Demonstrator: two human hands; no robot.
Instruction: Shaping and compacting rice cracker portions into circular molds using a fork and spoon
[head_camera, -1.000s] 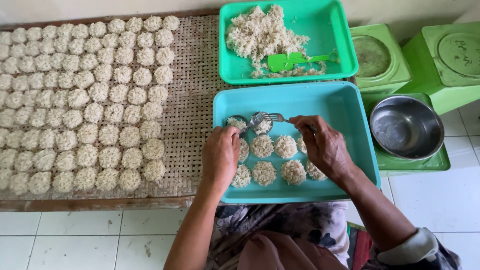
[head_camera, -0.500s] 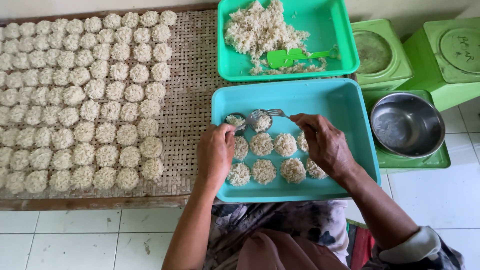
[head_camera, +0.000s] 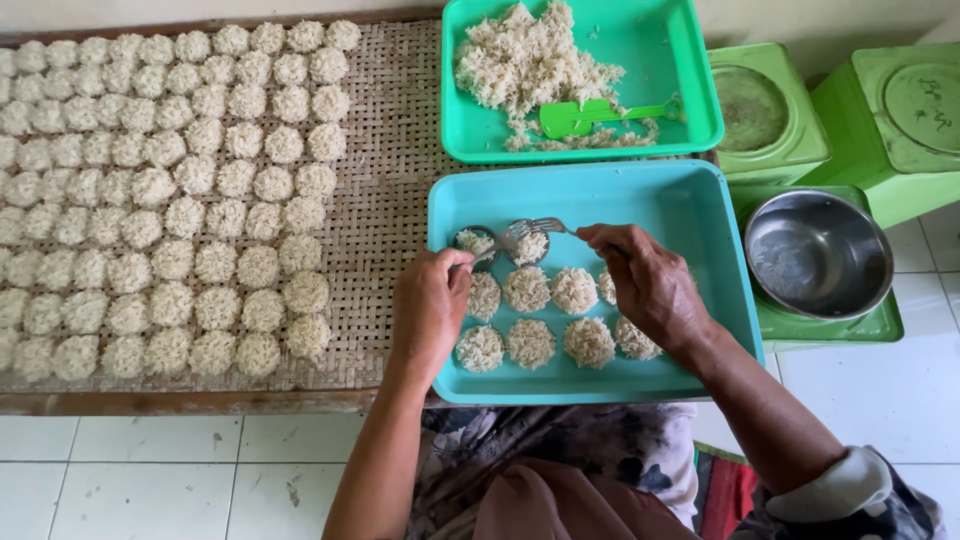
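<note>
My right hand (head_camera: 648, 285) holds a metal fork (head_camera: 535, 227) whose tines rest on rice in a small round mould (head_camera: 528, 244). My left hand (head_camera: 430, 305) pinches a second utensil handle beside another small round mould (head_camera: 473, 241) filled with rice. Both moulds sit at the back left of a light blue tray (head_camera: 690, 210). Several round rice cakes (head_camera: 530, 343) lie in rows in the tray, under and between my hands.
A woven mat (head_camera: 385, 190) to the left carries several rows of round rice cakes (head_camera: 170, 190). A green tray (head_camera: 690, 60) behind holds loose cooked rice (head_camera: 525, 60) and a green spatula (head_camera: 590, 115). Right: a steel bowl (head_camera: 818, 255), two green tins (head_camera: 765, 110).
The view has shifted slightly. My hands stay over the blue tray; the fork has moved a little left onto the right-hand mould.
</note>
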